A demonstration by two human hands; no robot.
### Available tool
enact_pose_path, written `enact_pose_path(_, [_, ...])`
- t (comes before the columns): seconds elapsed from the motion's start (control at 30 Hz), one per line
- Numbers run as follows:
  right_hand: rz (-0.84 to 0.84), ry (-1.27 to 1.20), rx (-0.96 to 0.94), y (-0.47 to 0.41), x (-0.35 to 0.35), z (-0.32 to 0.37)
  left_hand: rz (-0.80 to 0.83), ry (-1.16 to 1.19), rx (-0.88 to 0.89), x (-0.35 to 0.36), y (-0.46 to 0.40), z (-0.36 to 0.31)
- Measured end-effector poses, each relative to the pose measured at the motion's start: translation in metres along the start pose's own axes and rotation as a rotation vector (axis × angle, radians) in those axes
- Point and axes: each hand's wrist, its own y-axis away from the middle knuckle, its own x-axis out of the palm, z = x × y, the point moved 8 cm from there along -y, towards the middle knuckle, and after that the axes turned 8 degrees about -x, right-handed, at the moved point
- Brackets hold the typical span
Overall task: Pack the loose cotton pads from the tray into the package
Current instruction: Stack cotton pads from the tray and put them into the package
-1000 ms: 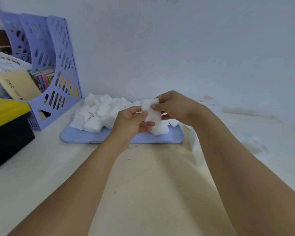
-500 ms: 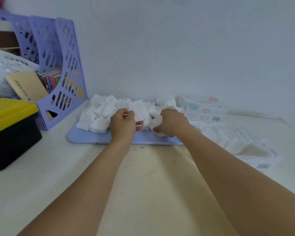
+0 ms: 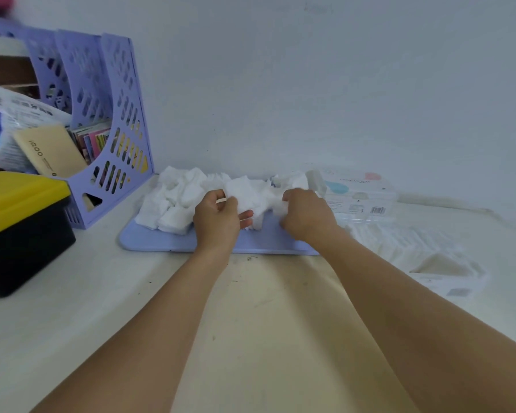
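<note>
Pads point(image 3: 176, 201) lie heaped on a lilac tray point(image 3: 149, 241) that sits on the desk point(image 3: 72, 317) against the wall point(image 3: 310, 84). Most of the heap covers the tray's left and back part; its near strip is bare.

Both hands reach over the tray's middle. The left hand point(image 3: 218, 219) has its fingers point(image 3: 221, 194) curled round a bunch of pads point(image 3: 242, 193), with the thumb under the bunch. The right hand point(image 3: 306, 214) is knuckles-up with its fingers curled down into the pads at the tray's right part, gripping some of them; the fingertips themselves are hidden under the hand. The two hands are near each other, with white pads bridging the gap between them.

Right of the tray, touching or just beside its far corner, stands a clear package point(image 3: 358, 195) with pastel spots and a barcode on it. Nearer and further right lies a crumpled clear wrapper point(image 3: 423, 251) with rows of pads showing through it; whether it is open cannot be told.

Left of the tray stands a lilac file rack point(image 3: 122, 120) holding booklets and a tan box point(image 3: 51, 150). In front of it sits a black bin with a yellow lid point(image 3: 21, 192). A tan sheet point(image 3: 265, 323) covers the desk under the forearms.
</note>
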Motion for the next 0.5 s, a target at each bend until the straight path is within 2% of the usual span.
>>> enact_pose_path(0.17, [-0.116,-0.521,0.089,0.021,-0.05,-0.013,-0.021,-0.02,0.083,-0.001,0.003,-0.007])
enact_pose_path(0.23, [-0.051,-0.753,0.078,0.033,-0.067,-0.013,-0.027,-0.098,0.149,0.0,0.007,-0.013])
enact_pose_path(0.3, [0.029,-0.829,0.046,0.041,-0.074,-0.014,-0.004,-0.16,0.194,0.007,0.011,-0.018])
enact_pose_path(0.37, [0.081,-0.967,0.017,0.045,-0.073,-0.013,0.065,-0.133,0.147,0.018,0.014,-0.013])
enact_pose_path(0.43, [0.202,-1.189,-0.017,0.048,-0.058,-0.003,0.166,-0.008,0.002,0.031,0.02,-0.003])
enact_pose_path(0.5, [0.297,-1.258,-0.025,0.051,-0.045,0.003,0.266,0.073,-0.095,0.043,0.028,0.004])
